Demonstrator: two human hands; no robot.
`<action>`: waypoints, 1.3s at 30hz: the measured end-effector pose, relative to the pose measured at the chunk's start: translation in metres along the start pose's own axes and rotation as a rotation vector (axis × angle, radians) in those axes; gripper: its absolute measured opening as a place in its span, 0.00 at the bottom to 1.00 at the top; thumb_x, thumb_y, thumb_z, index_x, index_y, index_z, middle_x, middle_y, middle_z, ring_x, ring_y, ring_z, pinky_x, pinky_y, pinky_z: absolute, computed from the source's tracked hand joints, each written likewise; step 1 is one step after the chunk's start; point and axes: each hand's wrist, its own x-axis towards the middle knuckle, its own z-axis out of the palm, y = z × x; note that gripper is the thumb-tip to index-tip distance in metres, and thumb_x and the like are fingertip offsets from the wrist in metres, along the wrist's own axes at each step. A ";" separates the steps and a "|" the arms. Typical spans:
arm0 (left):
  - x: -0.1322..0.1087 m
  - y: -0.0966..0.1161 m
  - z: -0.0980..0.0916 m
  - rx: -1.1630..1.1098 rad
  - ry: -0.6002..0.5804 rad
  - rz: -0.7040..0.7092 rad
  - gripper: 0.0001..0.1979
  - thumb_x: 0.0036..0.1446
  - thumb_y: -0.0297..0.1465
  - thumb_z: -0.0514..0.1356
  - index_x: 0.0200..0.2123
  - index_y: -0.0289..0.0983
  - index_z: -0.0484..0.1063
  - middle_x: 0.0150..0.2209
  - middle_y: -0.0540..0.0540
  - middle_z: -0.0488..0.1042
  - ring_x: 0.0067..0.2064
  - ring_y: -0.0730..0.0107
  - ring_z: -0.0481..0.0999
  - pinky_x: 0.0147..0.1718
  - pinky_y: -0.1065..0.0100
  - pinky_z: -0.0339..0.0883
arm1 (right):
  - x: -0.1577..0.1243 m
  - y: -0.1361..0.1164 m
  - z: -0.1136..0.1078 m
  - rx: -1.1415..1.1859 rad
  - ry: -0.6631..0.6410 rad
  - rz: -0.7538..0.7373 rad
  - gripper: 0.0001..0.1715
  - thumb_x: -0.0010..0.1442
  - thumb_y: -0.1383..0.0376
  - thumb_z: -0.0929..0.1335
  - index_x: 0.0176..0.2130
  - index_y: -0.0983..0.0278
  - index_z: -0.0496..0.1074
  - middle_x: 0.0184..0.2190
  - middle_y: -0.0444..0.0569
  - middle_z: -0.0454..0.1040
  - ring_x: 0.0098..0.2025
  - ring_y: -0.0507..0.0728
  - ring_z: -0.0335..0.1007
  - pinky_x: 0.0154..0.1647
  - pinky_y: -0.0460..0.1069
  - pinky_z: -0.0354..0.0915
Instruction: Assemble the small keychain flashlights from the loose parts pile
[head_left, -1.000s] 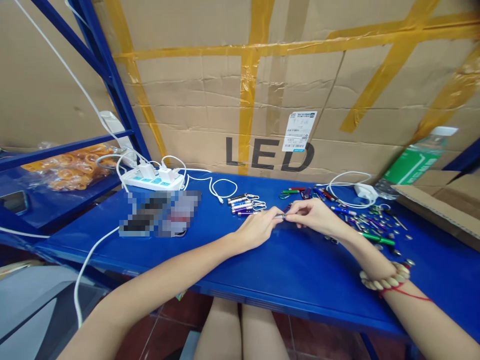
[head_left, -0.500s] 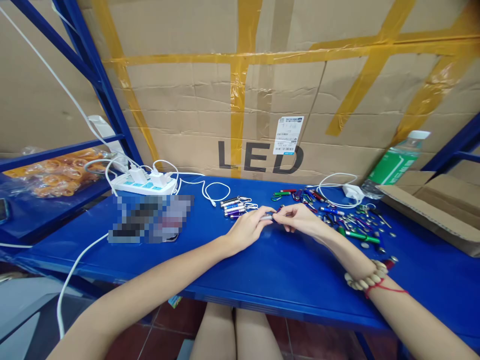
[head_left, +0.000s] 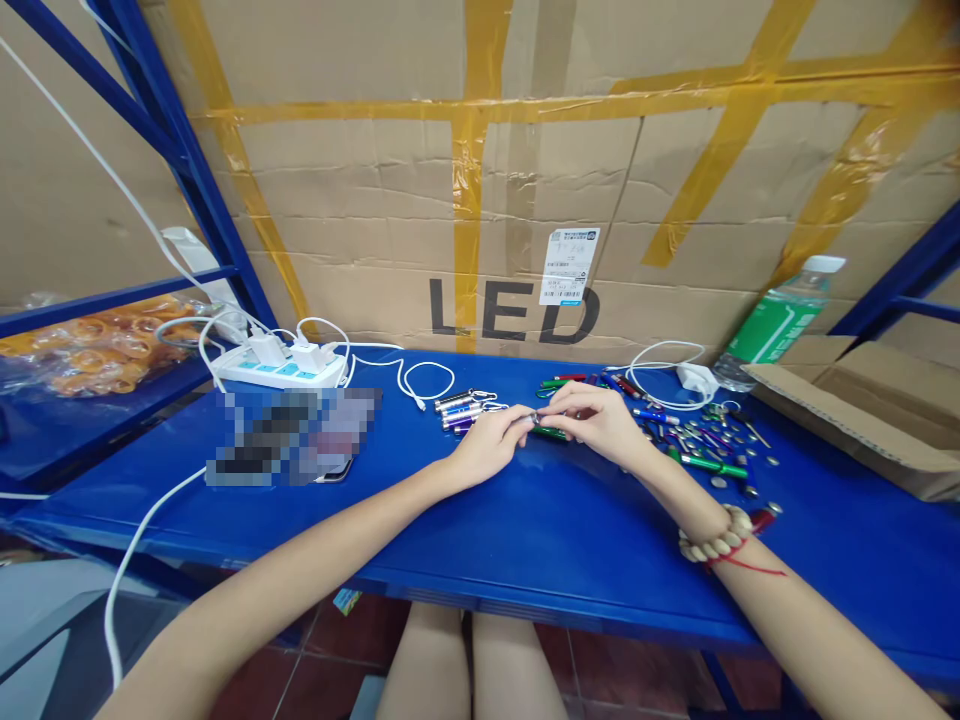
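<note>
Above the blue table my left hand [head_left: 491, 440] is closed round a small silvery tube, apparently a mini flashlight [head_left: 534, 419], mostly covered by fingers. My right hand [head_left: 596, 418] pinches at the other end of it, fingertips almost meeting those of the left. What exactly sits between the right fingertips is too small to make out. Just beyond the left hand lie several finished-looking mini flashlights with clips [head_left: 459, 408] in a row. To the right of the right hand spread loose flashlight parts [head_left: 697, 440], with a green tube [head_left: 712, 465] among them.
A white power strip [head_left: 281, 370] with plugs and cables stands at the back left, near two blurred phone-like items [head_left: 337, 435]. At the back right are a white charger [head_left: 697, 378], a green-labelled bottle [head_left: 780, 320] and an open cardboard box [head_left: 862, 410]. A large taped carton [head_left: 360, 220] stands behind.
Both hands stay together; my right hand has turned and risen slightly over the tube's end. Less of the silvery tube shows now. The view has shifted slightly.
</note>
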 end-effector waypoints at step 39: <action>0.000 0.002 0.013 -0.206 0.156 -0.164 0.14 0.58 0.31 0.52 0.46 0.33 0.67 0.31 0.46 0.75 0.38 0.67 0.74 0.37 0.70 0.65 | 0.005 0.001 -0.020 -0.127 0.128 0.310 0.24 0.52 0.50 0.65 0.35 0.67 0.72 0.26 0.48 0.73 0.19 0.47 0.64 0.19 0.43 0.58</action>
